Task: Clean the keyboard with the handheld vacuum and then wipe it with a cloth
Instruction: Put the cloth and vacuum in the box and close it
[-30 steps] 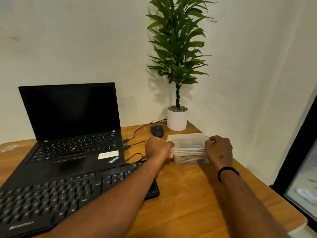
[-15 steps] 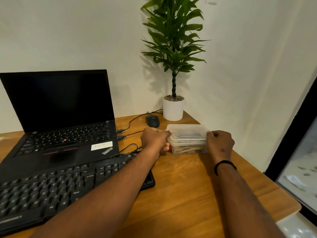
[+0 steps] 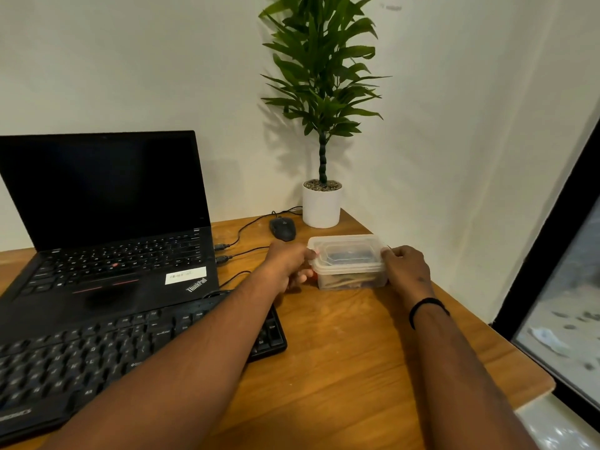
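Hands flank a clear lidded container (image 3: 348,262) right of centre frame on the worktop (image 3: 341,345): the left hand (image 3: 287,266) curls round its left end, the right hand (image 3: 406,266) grips its right end. Opening it seems the step in hand, presumably to reach the cleaning gear; the contents are too blurred to name. Best to pin the base with one hand and peel the lid up from a corner, gently, so nothing spills. Neither vacuum nor cloth is visible. The black keyboard (image 3: 97,362) lies untouched at lower left, before the laptop (image 3: 107,222).
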A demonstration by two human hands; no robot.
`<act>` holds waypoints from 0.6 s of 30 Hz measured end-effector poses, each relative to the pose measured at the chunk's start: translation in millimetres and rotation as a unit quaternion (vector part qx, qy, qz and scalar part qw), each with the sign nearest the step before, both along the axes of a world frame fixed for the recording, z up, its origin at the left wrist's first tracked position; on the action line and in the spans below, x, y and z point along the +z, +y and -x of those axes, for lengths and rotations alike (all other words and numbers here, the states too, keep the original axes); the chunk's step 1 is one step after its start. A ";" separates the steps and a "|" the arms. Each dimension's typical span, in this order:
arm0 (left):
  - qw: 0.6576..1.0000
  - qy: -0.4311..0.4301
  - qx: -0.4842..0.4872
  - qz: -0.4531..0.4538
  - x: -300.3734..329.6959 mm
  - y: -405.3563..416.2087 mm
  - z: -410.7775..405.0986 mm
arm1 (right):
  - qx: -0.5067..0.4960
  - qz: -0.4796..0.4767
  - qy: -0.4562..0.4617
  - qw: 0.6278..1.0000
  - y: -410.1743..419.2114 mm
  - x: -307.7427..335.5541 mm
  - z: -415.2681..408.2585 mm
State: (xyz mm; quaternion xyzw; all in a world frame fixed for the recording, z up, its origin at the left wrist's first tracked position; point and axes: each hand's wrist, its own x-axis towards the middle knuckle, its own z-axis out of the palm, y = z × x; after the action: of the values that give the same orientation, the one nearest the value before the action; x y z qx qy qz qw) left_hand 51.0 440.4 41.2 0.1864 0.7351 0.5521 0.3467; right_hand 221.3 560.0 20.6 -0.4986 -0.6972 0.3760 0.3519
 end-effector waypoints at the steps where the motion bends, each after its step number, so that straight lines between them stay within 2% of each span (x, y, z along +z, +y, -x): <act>1: 1.000 -0.010 -0.019 0.009 1.1 -0.8 2.7 | 0.006 0.009 0.005 1.000 1.4 -0.3 -0.5; 6: 0.996 -0.041 -0.073 0.009 -2.8 -2.0 11.2 | 0.012 0.045 0.030 0.998 2.8 -2.3 -1.8; 11: 1.000 -0.018 0.005 -0.026 -9.6 1.7 7.5 | -0.070 0.003 0.090 0.993 -3.6 -3.1 2.0; 14: 0.994 0.057 0.080 -0.052 -10.0 6.1 0.5 | -0.099 -0.066 0.093 0.989 -11.6 -4.0 6.5; 18: 0.953 0.262 0.136 -0.065 -15.3 9.2 -14.9 | -0.120 -0.119 0.031 0.985 -15.5 -4.2 9.6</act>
State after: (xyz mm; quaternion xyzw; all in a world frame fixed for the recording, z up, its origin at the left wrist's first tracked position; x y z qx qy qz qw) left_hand 65.9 449.7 25.8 0.2448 0.7811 0.5723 0.0504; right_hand 211.7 544.5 16.4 -0.5212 -0.6606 0.2604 0.4733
